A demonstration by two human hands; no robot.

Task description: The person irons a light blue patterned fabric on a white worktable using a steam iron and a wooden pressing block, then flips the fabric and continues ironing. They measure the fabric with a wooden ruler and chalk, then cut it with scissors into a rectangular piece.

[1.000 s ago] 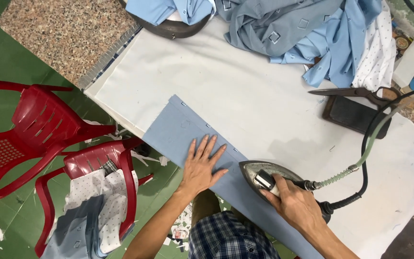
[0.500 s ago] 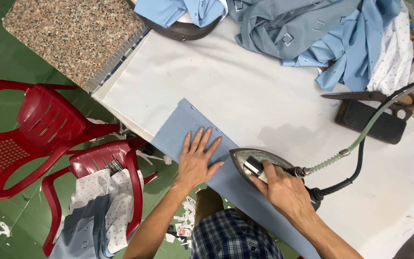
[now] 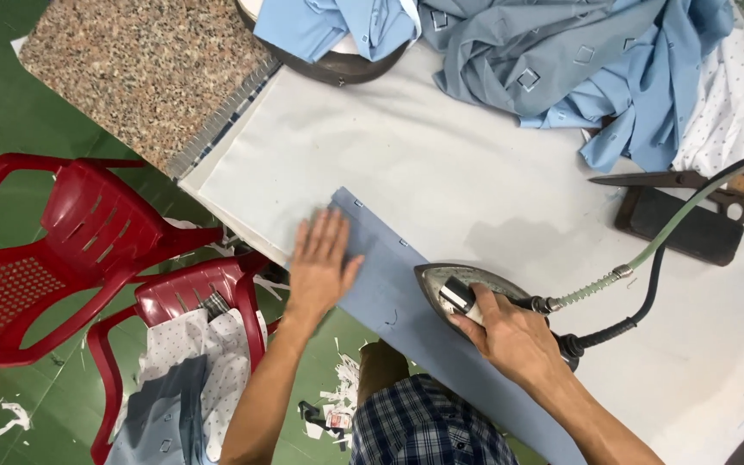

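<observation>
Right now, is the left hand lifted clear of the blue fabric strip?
No, the left hand lies flat on the blue fabric strip.

Two red plastic chairs (image 3: 88, 250), heaped blue shirts (image 3: 561, 69), dark scissors (image 3: 673, 181) beyond.

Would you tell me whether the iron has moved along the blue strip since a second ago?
Yes. The iron has slid up the blue strip toward the left hand, which lies flat on it.

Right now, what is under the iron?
The iron sits on a long blue strip of cloth, which lies on the white table cover. The right hand grips its handle; the left hand presses the strip flat. The cloth beneath the iron is hidden.
</observation>
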